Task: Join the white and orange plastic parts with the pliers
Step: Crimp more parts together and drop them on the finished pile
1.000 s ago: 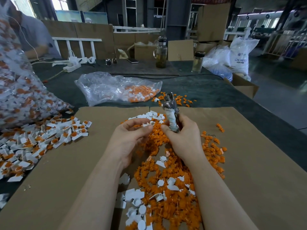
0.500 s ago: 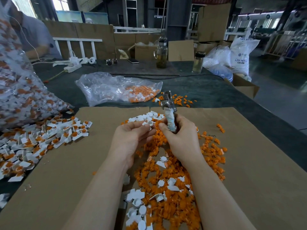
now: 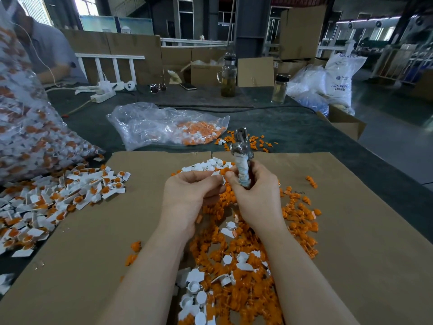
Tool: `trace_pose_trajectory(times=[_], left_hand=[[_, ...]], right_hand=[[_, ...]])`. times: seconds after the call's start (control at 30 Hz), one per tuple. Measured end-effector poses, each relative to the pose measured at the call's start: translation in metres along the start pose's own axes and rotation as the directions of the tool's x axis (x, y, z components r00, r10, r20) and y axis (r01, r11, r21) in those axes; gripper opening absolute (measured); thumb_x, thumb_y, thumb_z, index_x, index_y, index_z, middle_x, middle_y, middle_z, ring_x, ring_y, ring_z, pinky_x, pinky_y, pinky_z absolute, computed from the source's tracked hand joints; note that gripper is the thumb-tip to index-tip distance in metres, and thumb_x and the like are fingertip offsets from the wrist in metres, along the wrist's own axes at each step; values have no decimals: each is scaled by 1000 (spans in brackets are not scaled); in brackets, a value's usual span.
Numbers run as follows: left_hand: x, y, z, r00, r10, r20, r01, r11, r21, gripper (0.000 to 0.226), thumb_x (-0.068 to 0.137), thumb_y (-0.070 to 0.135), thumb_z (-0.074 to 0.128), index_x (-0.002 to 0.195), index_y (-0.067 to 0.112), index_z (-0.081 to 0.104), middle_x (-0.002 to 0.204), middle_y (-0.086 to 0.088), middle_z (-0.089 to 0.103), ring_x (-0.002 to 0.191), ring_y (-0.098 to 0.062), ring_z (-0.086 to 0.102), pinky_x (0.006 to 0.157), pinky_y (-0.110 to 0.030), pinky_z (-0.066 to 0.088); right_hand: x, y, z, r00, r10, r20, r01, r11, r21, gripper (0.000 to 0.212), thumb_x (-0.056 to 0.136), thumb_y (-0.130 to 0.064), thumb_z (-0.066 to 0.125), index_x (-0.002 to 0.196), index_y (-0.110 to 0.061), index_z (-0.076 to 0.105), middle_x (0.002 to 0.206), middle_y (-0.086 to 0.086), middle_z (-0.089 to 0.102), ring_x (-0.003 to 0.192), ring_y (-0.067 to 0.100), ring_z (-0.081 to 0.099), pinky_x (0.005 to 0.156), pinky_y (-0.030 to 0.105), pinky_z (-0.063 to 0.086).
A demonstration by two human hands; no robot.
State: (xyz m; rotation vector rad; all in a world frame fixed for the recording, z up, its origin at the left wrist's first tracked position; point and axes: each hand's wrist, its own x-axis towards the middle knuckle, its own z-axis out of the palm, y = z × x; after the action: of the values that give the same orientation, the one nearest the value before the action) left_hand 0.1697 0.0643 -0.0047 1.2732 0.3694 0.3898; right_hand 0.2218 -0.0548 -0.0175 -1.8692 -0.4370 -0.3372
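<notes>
On the worktop (image 3: 293, 134), your cardboard sheet (image 3: 351, 242) carries the job, and most of it remains. The large bag (image 3: 25, 127) at far left is packed with white-and-orange pieces, which appear to be joined units. Beside it, at left, a spread of joined pieces (image 3: 58, 195) lies half on the cardboard; count these as finished output. The loose stock is larger than that spread: a long heap of orange parts (image 3: 246, 266) runs from near you to your hands, with white parts (image 3: 194, 292) mixed in at the near end and a second white cluster (image 3: 206, 164) just beyond your fingers. A clear bag (image 3: 164, 125) farther back holds more unassembled stock.

Your right hand (image 3: 257, 195) grips the pliers (image 3: 241, 156) by the wrapped handles, head pointing up and away; whether the jaws are parted cannot be told. Your left hand (image 3: 189, 195) is curled, pinching a white part with an orange part (image 3: 224, 171) at its fingertips, touching the right hand's fingers. This pair does not look pressed together yet: you appear to be seating it by hand before you bring it to the pliers.
</notes>
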Motion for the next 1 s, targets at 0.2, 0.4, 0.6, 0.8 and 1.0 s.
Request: trace_pose_trajectory(times=[0.2, 0.4, 0.6, 0.8, 1.0], left_hand=[[-2, 1, 4, 996, 88, -17, -87, 995, 47, 10, 78, 1, 79, 85, 4, 74, 73, -12, 75, 67, -19, 74, 58, -21, 57], [-2, 0, 6, 990, 136, -24, -134, 988, 72, 13, 74, 6, 82, 85, 5, 75, 72, -9, 75, 68, -19, 74, 59, -21, 57], [-2, -2, 4, 981, 187, -47, -177, 971, 160, 13, 71, 13, 85, 80, 15, 76, 72, -5, 75, 70, -20, 75, 64, -27, 60], [0, -4, 5, 966, 242, -96, -213, 947, 241, 12, 73, 16, 86, 77, 22, 76, 72, 0, 74, 74, -19, 72, 69, -29, 59], [-1, -5, 6, 959, 250, -137, -208, 943, 259, 12, 73, 20, 86, 74, 23, 74, 70, 3, 73, 71, -15, 72, 67, -25, 58]], right_hand=[[-1, -2, -1, 1000, -9, -30, 9, 1000, -5, 13, 88, -29, 70, 97, -20, 64, 81, -9, 66, 78, 7, 63, 72, 35, 56], [-2, -2, 0, 997, -55, -49, 53, 998, -41, 12, 87, -28, 71, 90, -25, 59, 77, -10, 64, 74, 7, 62, 66, 33, 55], [-1, -1, -1, 998, -58, -31, 55, 996, -70, 12, 87, -26, 71, 88, -22, 60, 75, -9, 62, 72, 8, 60, 65, 33, 55], [2, -2, -3, 997, -70, 7, 71, 991, -115, 11, 87, -28, 70, 89, -19, 63, 72, -11, 60, 69, 8, 57, 60, 30, 49], [2, -2, -4, 995, -61, 76, 69, 991, -110, 17, 87, -22, 70, 103, -19, 66, 82, -13, 63, 76, 7, 61, 65, 26, 51]])
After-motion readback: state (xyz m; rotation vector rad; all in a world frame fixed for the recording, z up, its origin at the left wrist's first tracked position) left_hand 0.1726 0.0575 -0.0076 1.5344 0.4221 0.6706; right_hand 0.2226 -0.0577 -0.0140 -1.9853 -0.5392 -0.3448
